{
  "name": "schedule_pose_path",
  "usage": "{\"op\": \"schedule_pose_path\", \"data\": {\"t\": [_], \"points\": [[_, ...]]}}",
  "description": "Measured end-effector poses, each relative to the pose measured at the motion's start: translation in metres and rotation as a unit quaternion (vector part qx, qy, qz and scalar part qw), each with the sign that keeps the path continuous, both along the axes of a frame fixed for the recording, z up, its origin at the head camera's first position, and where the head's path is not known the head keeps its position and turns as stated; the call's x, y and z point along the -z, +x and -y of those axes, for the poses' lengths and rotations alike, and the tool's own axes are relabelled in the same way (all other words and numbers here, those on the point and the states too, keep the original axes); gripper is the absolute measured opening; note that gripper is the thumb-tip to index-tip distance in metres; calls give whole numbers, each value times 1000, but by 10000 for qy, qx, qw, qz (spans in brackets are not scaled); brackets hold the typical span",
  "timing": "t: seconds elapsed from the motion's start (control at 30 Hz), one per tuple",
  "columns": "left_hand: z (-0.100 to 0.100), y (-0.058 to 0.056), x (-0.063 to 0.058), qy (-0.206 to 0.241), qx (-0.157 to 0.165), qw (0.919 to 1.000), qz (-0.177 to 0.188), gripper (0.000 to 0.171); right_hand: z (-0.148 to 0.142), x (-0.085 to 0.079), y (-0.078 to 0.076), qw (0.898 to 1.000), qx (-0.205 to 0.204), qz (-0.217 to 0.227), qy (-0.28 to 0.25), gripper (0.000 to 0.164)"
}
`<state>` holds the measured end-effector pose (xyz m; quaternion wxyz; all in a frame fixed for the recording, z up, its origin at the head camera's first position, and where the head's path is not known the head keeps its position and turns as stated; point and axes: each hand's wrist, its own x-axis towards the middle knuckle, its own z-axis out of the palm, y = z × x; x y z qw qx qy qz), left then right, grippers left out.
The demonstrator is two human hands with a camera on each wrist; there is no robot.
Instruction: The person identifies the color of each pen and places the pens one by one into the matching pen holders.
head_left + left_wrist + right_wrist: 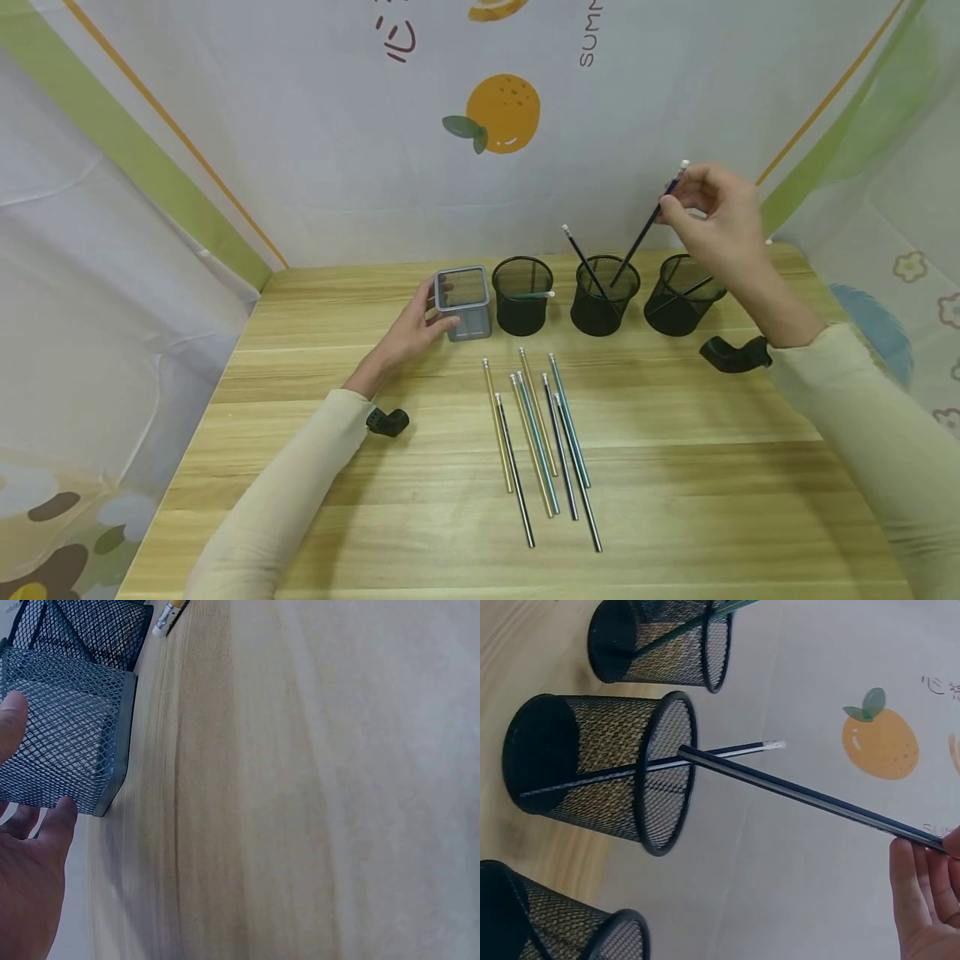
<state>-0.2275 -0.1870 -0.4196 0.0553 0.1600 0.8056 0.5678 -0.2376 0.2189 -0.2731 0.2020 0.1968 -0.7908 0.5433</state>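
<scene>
Near its white eraser end, my right hand (pixel 716 215) pinches a dark pencil (pixel 647 227) between thumb and fingertips. The pencil slants down, its lower end at the mouth of a round black mesh cup (pixel 596 320). Another dark pencil (pixel 576 247) leans inside that cup. In the right wrist view the held pencil (pixel 802 796) crosses in front of the leaning one. My left hand (pixel 408 329) holds a square grey mesh pen holder (pixel 471 323), thumb at its front and fingers at its left side. The holder (pixel 60 742) stands on the table in the left wrist view.
A black cup (pixel 521 318) with a teal pencil stands left of the middle one; another cup (pixel 666 313) with a dark pencil stands right. Several gold, teal and dark pencils (pixel 534 442) lie on the wooden table (pixel 697 500). A printed cloth (pixel 337 167) hangs behind.
</scene>
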Motion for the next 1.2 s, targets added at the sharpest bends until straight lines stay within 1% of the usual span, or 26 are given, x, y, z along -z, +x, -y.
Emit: {"op": "schedule_pose_path", "data": {"t": [0.17,0.2,0.27,0.33,0.4,0.43,0.5,0.57,0.67,0.87,1.1,1.2], "points": [[0,1,0,-21,-5,10000,-4,74,3,13,-3,9998,-136,12,153,13],[0,1,0,-29,-5,10000,-3,74,5,16,-2,9996,-139,-7,256,15],[0,1,0,-24,8,10000,-3,74,7,22,-1,9979,-107,-155,627,16],[0,1,1,-19,16,10000,10,74,10,29,2,9935,-75,-352,1084,18],[0,1,1,-24,6,10000,24,74,14,34,4,9858,-89,-653,1544,19],[0,1,1,-15,8,10000,28,74,15,37,5,9821,-124,-771,1712,19],[1,1,1,-12,10,10000,31,73,18,42,5,9773,-237,-871,1916,20],[1,1,1,-26,4,10000,29,73,21,46,5,9743,-335,-933,2024,21],[1,1,1,-33,3,10000,25,73,24,54,3,9730,-515,-884,2070,22],[0,1,0,-30,-5,10000,43,73,31,65,0,9672,-788,-973,2208,22],[-1,1,-1,-91,-37,9999,27,72,40,76,-1,9598,-908,-1022,2452,21],[-1,1,-1,-112,-43,9999,26,73,44,77,-1,9595,-925,-997,2466,20]]}}
